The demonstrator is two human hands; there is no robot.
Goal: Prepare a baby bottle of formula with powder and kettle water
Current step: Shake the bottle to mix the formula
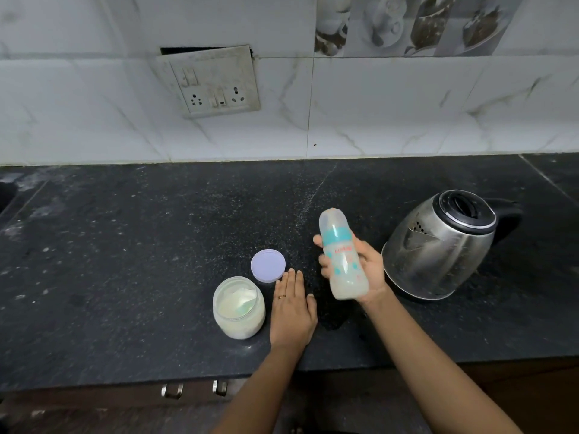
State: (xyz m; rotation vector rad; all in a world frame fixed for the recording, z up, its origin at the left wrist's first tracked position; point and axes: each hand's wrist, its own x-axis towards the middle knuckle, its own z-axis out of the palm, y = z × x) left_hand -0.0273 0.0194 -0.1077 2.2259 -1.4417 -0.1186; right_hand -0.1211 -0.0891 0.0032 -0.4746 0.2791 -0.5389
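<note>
Head view. The right hand (365, 270) grasps a translucent plastic baby bottle with a teal collar and clear cap (342, 255), fingers curled round its body from behind. The bottle is raised above the black speckled stone countertop (125, 261), tilted with its capped end away from the person and slightly left. Milky liquid fills its lower part.

The left hand (293, 308) lies flat on the countertop, palm down, fingers straight and together, grasping nothing. A gold ring (281, 296) sits on one finger. The fingertips lie just beside the round lilac plastic lid (268, 265), which rests flat on the countertop; contact cannot be determined.

Just left of the left hand stands an open translucent plastic jar of white powder (238, 307), upright, with its mouth uncovered. A pale green scoop-like item appears inside the powder; its shape is unclear.

To the right of the bottle, a stainless steel electric kettle with a black lid and black handle (438, 245) stands on the countertop, lid closed, spout facing left.

On the white marble-pattern tiled wall (407, 120) behind, a soiled white switch and socket plate (213, 81) is mounted. Two metal drawer handles (194, 389) show below the countertop edge.
</note>
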